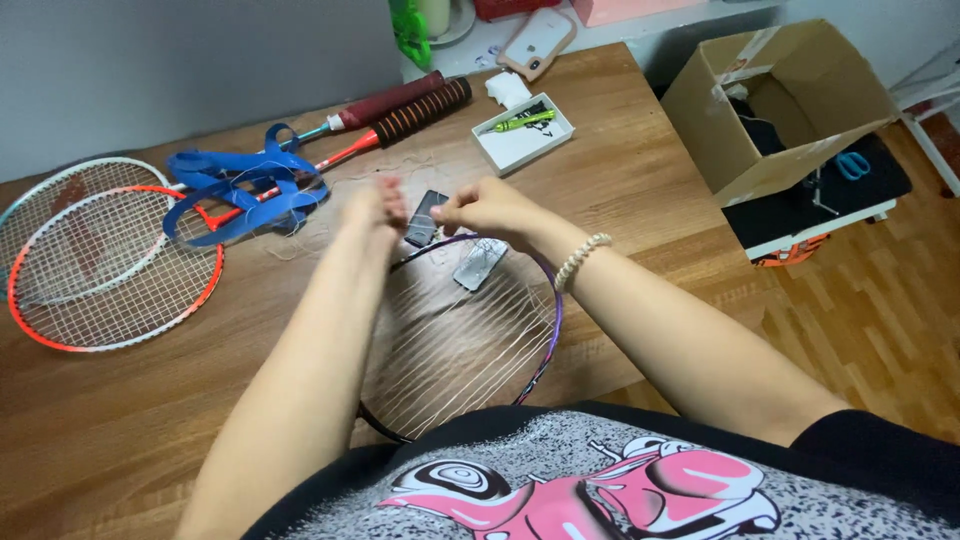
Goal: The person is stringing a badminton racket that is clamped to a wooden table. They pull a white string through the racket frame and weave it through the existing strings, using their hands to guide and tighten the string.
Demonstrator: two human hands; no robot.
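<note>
A purple-and-black badminton racket (545, 335) lies head away from me on the wooden table, its strings only running lengthwise. My left hand (376, 207) is at the top of the frame, fingers pinched together, blurred, apparently on a thin string. My right hand (487, 208), with a bead bracelet on the wrist, grips near the top rim beside a small dark clamp tool (424, 218). A silver clamp (479, 264) sits on the strings just below my right hand.
Two strung rackets (100, 260) with a blue strap (240, 190) lie at the left, handles (420, 105) toward the back. A white tray (523, 135), a phone (537, 40), and an open cardboard box (780, 100) stand at the back right.
</note>
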